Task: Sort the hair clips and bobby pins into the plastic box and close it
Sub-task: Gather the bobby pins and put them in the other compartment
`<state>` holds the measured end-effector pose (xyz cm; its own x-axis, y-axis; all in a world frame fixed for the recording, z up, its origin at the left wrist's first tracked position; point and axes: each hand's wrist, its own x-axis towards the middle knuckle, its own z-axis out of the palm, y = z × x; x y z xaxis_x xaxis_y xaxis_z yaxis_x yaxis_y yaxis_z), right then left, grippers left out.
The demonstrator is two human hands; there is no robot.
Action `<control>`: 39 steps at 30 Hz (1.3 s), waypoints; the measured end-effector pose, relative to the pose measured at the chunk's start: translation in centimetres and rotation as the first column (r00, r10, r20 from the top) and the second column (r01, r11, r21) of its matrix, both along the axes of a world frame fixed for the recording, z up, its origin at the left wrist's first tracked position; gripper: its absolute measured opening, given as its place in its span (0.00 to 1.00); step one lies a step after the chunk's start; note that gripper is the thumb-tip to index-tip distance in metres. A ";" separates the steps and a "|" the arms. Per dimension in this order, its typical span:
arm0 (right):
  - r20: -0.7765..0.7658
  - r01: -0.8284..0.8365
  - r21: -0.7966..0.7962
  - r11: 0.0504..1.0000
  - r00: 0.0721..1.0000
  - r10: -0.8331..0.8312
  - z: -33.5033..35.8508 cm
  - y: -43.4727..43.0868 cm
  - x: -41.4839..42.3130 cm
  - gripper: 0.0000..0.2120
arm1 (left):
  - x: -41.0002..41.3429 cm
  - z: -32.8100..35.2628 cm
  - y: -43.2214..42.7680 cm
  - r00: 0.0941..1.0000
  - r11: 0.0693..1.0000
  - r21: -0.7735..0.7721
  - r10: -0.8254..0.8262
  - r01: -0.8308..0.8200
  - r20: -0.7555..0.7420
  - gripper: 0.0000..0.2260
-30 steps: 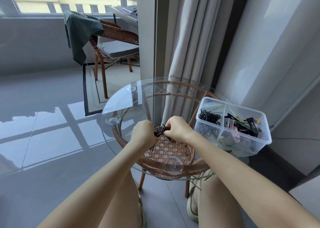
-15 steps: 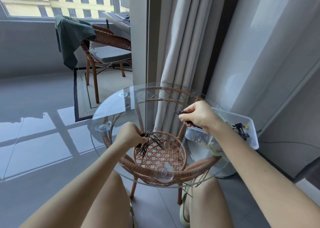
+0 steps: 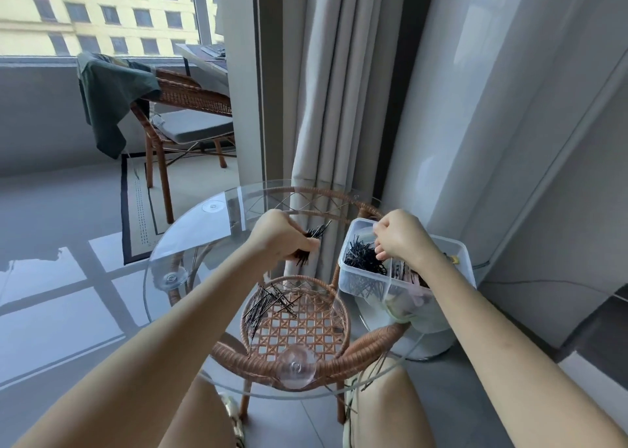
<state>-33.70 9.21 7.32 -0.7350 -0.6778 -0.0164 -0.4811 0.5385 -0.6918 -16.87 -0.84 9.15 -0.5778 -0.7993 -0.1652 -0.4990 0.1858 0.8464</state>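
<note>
Working outward: loose bobby pins (image 3: 268,303) lie on the glass table (image 3: 190,240) nearest you, just short of your left hand (image 3: 280,238), which grips a pin bundle (image 3: 314,234) angled up-right. Plastic box (image 3: 465,260) sits just right of that bundle; your right hand (image 3: 402,240) curls over its pin compartment, grip unclear.

Round glass tabletop (image 3: 190,243) on a woven rattan base (image 3: 299,328) at lower centre, pale curtain (image 3: 333,107) behind it, wicker chair (image 3: 193,99) at upper left — dark green garment (image 3: 108,97) draped over its back — bordered rug (image 3: 136,206) beneath, yellow building (image 3: 102,19) beyond the window (image 3: 199,9)
</note>
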 end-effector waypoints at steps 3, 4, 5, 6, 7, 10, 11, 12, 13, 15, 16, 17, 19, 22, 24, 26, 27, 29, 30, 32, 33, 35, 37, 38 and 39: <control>-0.067 0.025 -0.108 0.994 0.997 -0.033 1.0 1.7 -0.5 0.17 | -3.9 1.1 0.6 0.999 0.998 -0.056 -0.037 0.038 0.025 0.17; -0.093 0.024 -0.131 0.991 0.995 -0.037 1.3 2.3 -0.7 0.17 | -5.1 1.3 1.1 0.997 0.995 -0.082 -0.056 0.060 0.050 0.16; -0.121 0.018 -0.143 0.990 0.992 -0.036 1.5 2.8 -0.9 0.17 | -6.3 1.4 1.5 0.993 0.989 -0.115 -0.078 0.088 0.090 0.15; -0.147 0.013 -0.148 0.989 0.989 -0.035 1.7 3.3 -1.1 0.17 | -7.4 1.3 1.9 0.985 0.979 -0.164 -0.098 0.121 0.143 0.12; -0.161 0.011 -0.148 0.989 0.986 -0.035 1.8 3.7 -1.1 0.17 | -8.3 1.2 2.4 0.972 0.962 -0.223 -0.111 0.157 0.209 0.09; -0.191 -0.003 -0.125 0.992 0.981 -0.021 1.7 4.5 -1.3 0.16 | -10.2 0.2 4.0 0.929 0.887 -0.395 -0.093 0.241 0.358 0.05; -0.197 -0.004 -0.112 0.994 0.980 -0.018 1.7 4.8 -1.2 0.16 | -10.7 -0.1 4.5 0.911 0.864 -0.420 -0.098 0.277 0.399 0.08; -0.204 -0.006 -0.099 0.995 0.979 -0.015 1.7 5.0 -1.2 0.16 | -11.1 -0.1 4.9 0.889 0.841 -0.435 -0.111 0.323 0.445 0.09; -0.209 -0.009 -0.093 0.996 0.978 -0.011 1.6 5.1 -1.3 0.16 | -11.3 0.0 5.3 0.861 0.818 -0.439 -0.126 0.371 0.493 0.08; -0.217 -0.013 -0.088 0.996 0.976 -0.006 1.5 5.3 -1.3 0.16 | -11.6 0.3 5.4 0.793 0.780 -0.412 -0.169 0.471 0.586 0.10; -0.222 -0.015 -0.087 0.996 0.975 -0.005 1.5 5.4 -1.2 0.16 | -11.5 0.5 5.1 0.764 0.769 -0.383 -0.204 0.512 0.612 0.13; -0.227 -0.018 -0.087 0.996 0.974 -0.002 1.6 5.4 -1.0 0.16 | -11.3 0.9 4.8 0.756 0.778 -0.342 -0.245 0.527 0.606 0.16; -0.241 -0.031 -0.102 0.994 0.971 0.006 1.8 5.3 -0.7 0.16 | -10.7 1.5 3.5 0.793 0.828 -0.256 -0.316 0.498 0.520 0.16; -0.274 -0.074 -0.139 0.988 0.961 0.033 2.2 5.3 0.6 0.17 | -8.4 1.9 0.5 0.896 0.862 -0.318 -0.284 0.394 0.340 0.09; -0.268 -0.132 -0.157 0.979 0.960 0.087 2.3 5.1 2.1 0.17 | -6.3 0.6 -2.4 0.899 0.773 -0.499 -0.210 0.393 0.384 0.14; -0.223 -0.204 -0.161 0.966 0.961 0.166 1.9 4.9 4.0 0.17 | -4.1 -2.1 -5.6 0.851 0.711 -0.535 -0.173 0.456 0.496 0.17; -0.198 -0.239 -0.153 0.959 0.958 0.207 1.6 4.8 5.0 0.17 | -3.0 -3.8 -6.8 0.814 0.722 -0.499 -0.154 0.479 0.559 0.18; -0.161 -0.301 -0.125 0.945 0.946 0.280 0.8 4.5 6.8 0.16 | -1.1 -7.2 -8.7 0.759 0.773 -0.403 -0.151 0.490 0.634 0.21; -0.150 -0.329 -0.109 0.938 0.938 0.311 0.4 4.3 7.5 0.15 | -0.4 -8.6 -9.1 0.761 0.794 -0.368 -0.174 0.484 0.625 0.21; -0.141 -0.359 -0.086 0.929 0.928 0.345 -0.3 3.8 8.6 0.15 | 0.6 -10.2 -8.7 0.809 0.804 -0.374 -0.209 0.462 0.550 0.21; -0.139 -0.365 -0.078 0.928 0.926 0.352 -0.7 3.4 8.9 0.15 | 1.0 -10.4 -8.1 0.837 0.807 -0.387 -0.224 0.446 0.499 0.21; -0.129 -0.369 -0.061 0.927 0.924 0.359 -1.7 2.8 9.4 0.15 | 2.1 -10.1 -6.6 0.865 0.820 -0.358 -0.295 0.447 0.405 0.19; -0.145 -0.375 0.002 0.927 0.917 0.371 -2.7 2.0 10.1 0.15 | 4.1 -10.0 -5.0 0.859 0.817 -0.315 -0.376 0.484 0.347 0.18; -0.161 -0.379 0.042 0.925 0.911 0.380 -3.3 1.6 10.4 0.15 | 5.2 -10.0 -4.2 0.851 0.807 -0.309 -0.401 0.503 0.339 0.18; -0.171 -0.380 0.085 0.921 0.905 0.389 -3.8 1.3 10.6 0.15 | 6.3 -10.0 -3.4 0.846 0.799 -0.310 -0.417 0.515 0.332 0.17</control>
